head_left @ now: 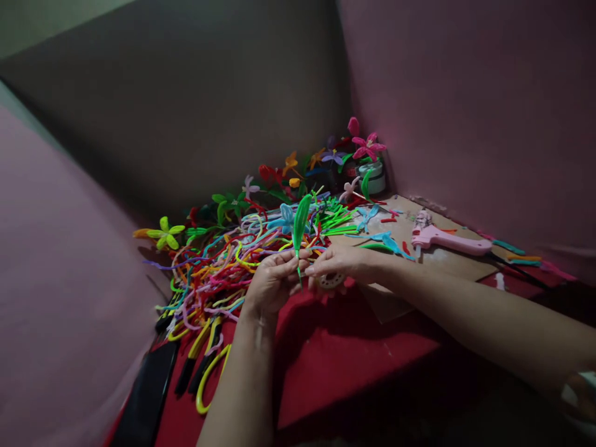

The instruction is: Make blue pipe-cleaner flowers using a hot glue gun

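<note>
Upright in front of me stands a green pipe-cleaner leaf (302, 225), its thin stem pinched between the thumb and fingers of my left hand (269, 282). Close beside that stem, my right hand (344, 262) has its thumb and forefinger pressed together. A pale spool with holes round its face (331, 282), like a tape roll, sits under the right palm, held by the curled fingers. Whether a strip runs from the spool to the stem is too small to tell. Behind the leaf is a light-blue pipe-cleaner flower (285, 218).
Loose multicoloured pipe cleaners (209, 273) heap at the left. Pliers (200, 354), a yellow-handled tool (210, 382) and a black flat object (144, 397) lie in front. A pink glue gun (454, 240) rests on a brown board (465, 267). Finished flowers (367, 148) line the back.
</note>
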The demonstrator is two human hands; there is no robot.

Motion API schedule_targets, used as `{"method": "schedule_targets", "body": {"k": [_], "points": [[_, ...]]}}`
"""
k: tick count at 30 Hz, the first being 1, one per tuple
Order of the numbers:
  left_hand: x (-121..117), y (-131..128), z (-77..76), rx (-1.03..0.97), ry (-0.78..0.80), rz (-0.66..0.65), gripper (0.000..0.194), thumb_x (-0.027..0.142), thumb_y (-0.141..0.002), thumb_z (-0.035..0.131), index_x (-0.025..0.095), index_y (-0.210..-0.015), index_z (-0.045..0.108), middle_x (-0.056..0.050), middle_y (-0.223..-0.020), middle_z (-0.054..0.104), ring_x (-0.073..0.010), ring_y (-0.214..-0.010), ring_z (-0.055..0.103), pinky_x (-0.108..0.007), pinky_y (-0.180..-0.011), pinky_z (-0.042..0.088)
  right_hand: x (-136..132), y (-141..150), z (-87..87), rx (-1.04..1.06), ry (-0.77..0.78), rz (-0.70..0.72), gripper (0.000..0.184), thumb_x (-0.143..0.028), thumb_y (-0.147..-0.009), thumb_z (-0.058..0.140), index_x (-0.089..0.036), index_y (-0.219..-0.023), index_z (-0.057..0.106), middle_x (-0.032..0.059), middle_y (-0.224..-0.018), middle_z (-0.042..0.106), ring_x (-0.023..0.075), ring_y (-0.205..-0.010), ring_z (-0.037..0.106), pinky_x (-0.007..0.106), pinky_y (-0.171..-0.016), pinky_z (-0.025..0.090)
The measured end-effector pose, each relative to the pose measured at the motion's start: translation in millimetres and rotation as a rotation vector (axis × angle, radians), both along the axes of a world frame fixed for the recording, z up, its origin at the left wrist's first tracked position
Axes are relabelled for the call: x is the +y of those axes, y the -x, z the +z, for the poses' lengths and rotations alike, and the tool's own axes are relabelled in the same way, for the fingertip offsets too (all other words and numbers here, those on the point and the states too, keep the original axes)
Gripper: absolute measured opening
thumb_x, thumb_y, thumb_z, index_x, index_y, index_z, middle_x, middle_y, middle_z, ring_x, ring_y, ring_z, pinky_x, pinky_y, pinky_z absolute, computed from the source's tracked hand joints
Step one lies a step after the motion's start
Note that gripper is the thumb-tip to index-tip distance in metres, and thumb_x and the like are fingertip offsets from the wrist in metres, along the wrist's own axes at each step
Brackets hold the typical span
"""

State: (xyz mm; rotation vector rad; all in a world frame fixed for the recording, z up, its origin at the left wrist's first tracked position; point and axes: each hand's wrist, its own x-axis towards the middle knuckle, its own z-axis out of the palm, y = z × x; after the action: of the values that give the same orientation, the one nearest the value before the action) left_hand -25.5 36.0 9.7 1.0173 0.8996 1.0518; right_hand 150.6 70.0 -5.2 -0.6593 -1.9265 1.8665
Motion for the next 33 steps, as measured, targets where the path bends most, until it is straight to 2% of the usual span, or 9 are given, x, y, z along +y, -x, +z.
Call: {"method": "schedule_targets", "body": {"k": [3, 9, 15, 17, 19, 22, 25, 28, 33], "points": [[3, 4, -4.5, -0.003, -0.014, 0.001, 0.027, 0.020, -0.066, 0.070, 0.008, -0.089, 0.066, -0.001, -0.062, 0.057, -0.0043, -0.043, 0.045, -0.015, -0.034, 0.030, 0, 4, -1.2, -0.036, -0.095, -0.119, 0.043, -0.051, -0.077, 0.050, -0.012, -0.071, 0.067, -0.0029, -0.045, 0.047, 0.0057, -0.037, 0.037, 0.020, -0.039, 0.030], [10, -1, -17.6, 0.131, -0.003, 0.048, 0.031, 0.024, -0.065, 0.070, 0.010, -0.093, 0.065, -0.003, -0.068, 0.061, -0.0064, -0.049, 0.052, -0.016, -0.043, 0.036, 2, 8, -8.3, -0.120, -0.186, -0.310, 0.029, -0.038, -0.071, 0.055, -0.012, -0.059, 0.062, -0.0038, -0.046, 0.043, 0.0048, -0.040, 0.032, 0.022, -0.041, 0.022], [4, 3, -6.1, 0.445, 0.010, 0.234, 0.029, 0.037, -0.064, 0.069, 0.010, -0.055, 0.061, 0.000, -0.038, 0.050, -0.0061, -0.029, 0.037, -0.019, -0.032, 0.021, 1, 9, -12.5, -0.123, -0.097, -0.330, 0.029, -0.039, -0.071, 0.055, -0.014, -0.058, 0.058, -0.0037, -0.044, 0.044, 0.0048, -0.038, 0.035, 0.021, -0.037, 0.019], [-9, 13, 6.3, 0.502, -0.028, 0.317, 0.024, 0.035, -0.064, 0.068, 0.012, -0.060, 0.063, 0.000, -0.042, 0.054, -0.0060, -0.030, 0.037, -0.019, -0.033, 0.020, 1, 9, -12.0, -0.128, -0.067, -0.346, 0.028, -0.038, -0.071, 0.056, -0.014, -0.058, 0.059, -0.0029, -0.045, 0.045, 0.0052, -0.037, 0.037, 0.021, -0.037, 0.020], [-28, 27, 17.6, 0.714, -0.144, 0.461, 0.022, 0.036, -0.065, 0.066, 0.014, -0.067, 0.066, -0.002, -0.054, 0.062, -0.0079, -0.036, 0.043, -0.020, -0.037, 0.026, 1, 10, -11.3, -0.135, -0.048, -0.353, 0.026, -0.037, -0.071, 0.058, -0.014, -0.058, 0.059, -0.0019, -0.045, 0.047, 0.0055, -0.037, 0.037, 0.022, -0.036, 0.019], [-60, 52, 24.1, 1.036, -0.207, 0.531, 0.023, 0.039, -0.066, 0.064, 0.017, -0.074, 0.069, -0.004, -0.064, 0.066, -0.0158, -0.053, 0.055, -0.024, -0.050, 0.037, 3, 10, -11.7, -0.134, -0.040, -0.352, 0.025, -0.036, -0.072, 0.058, -0.015, -0.058, 0.059, -0.0015, -0.044, 0.047, 0.0064, -0.036, 0.039, 0.022, -0.037, 0.019], [-94, 75, 17.0, 1.360, -0.208, 0.553, 0.019, 0.038, -0.070, 0.058, 0.021, -0.074, 0.066, -0.005, -0.076, 0.068, -0.0214, -0.073, 0.060, -0.027, -0.065, 0.040, 5, 10, -14.5, -0.138, -0.050, -0.354, 0.026, -0.037, -0.073, 0.057, -0.015, -0.060, 0.061, -0.0008, -0.044, 0.047, 0.0075, -0.037, 0.041, 0.023, -0.037, 0.020], [-123, 86, 2.9, 1.660, -0.053, 0.504, 0.022, 0.039, -0.078, 0.048, 0.023, -0.081, 0.061, -0.006, -0.085, 0.067, -0.0222, -0.076, 0.060, -0.029, -0.067, 0.039, 7, 9, -18.4, -0.134, -0.058, -0.336, 0.026, -0.039, -0.073, 0.057, -0.016, -0.062, 0.063, -0.0010, -0.044, 0.046, 0.0079, -0.038, 0.041, 0.023, -0.037, 0.020], [-142, 86, -18.9, 1.815, 0.019, 0.309, 0.024, 0.036, -0.081, 0.043, 0.019, -0.094, 0.054, -0.012, -0.103, 0.062, -0.0238, -0.089, 0.059, -0.030, -0.071, 0.040, 11, 9, -24.4, -0.160, -0.077, -0.321, 0.030, -0.043, -0.073, 0.057, -0.015, -0.063, 0.063, -0.0010, -0.045, 0.046, 0.0083, -0.039, 0.042, 0.023, -0.037, 0.020]]}}
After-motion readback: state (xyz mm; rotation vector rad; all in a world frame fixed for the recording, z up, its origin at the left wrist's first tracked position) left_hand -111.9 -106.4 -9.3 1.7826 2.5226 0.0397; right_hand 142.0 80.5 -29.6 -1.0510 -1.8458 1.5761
